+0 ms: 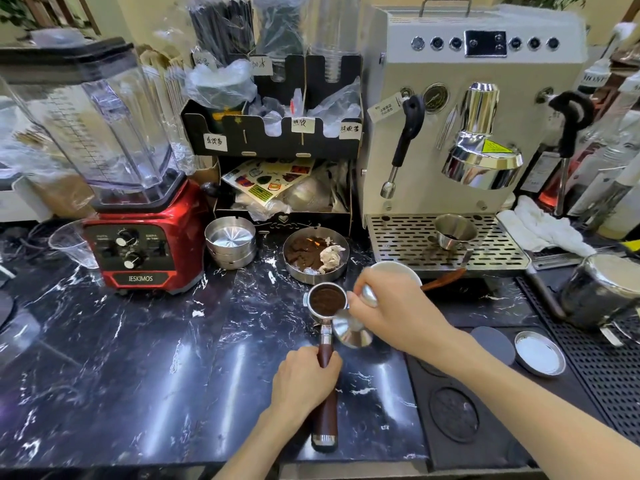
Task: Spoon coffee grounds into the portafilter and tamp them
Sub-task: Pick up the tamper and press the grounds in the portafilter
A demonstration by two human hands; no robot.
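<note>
A portafilter (327, 301) lies on the dark marble counter, its basket heaped with loose brown coffee grounds. My left hand (304, 379) grips its brown wooden handle, which runs toward me. My right hand (391, 306) holds a steel tamper (351, 332) tilted, with its flat base just right of the basket and its rim touching the basket's edge. Behind my right hand stands a white bowl (394, 270), mostly hidden, with a wooden spoon (445, 280) resting on it.
A steel dish of spent grounds and paper (315, 259) sits behind the portafilter. Stacked steel bowls (230, 242) and a red blender (138, 251) stand to the left. The espresso machine (474, 133) with a dosing funnel (455, 232) on its drip tray is at right; a milk jug (602, 296) farther right.
</note>
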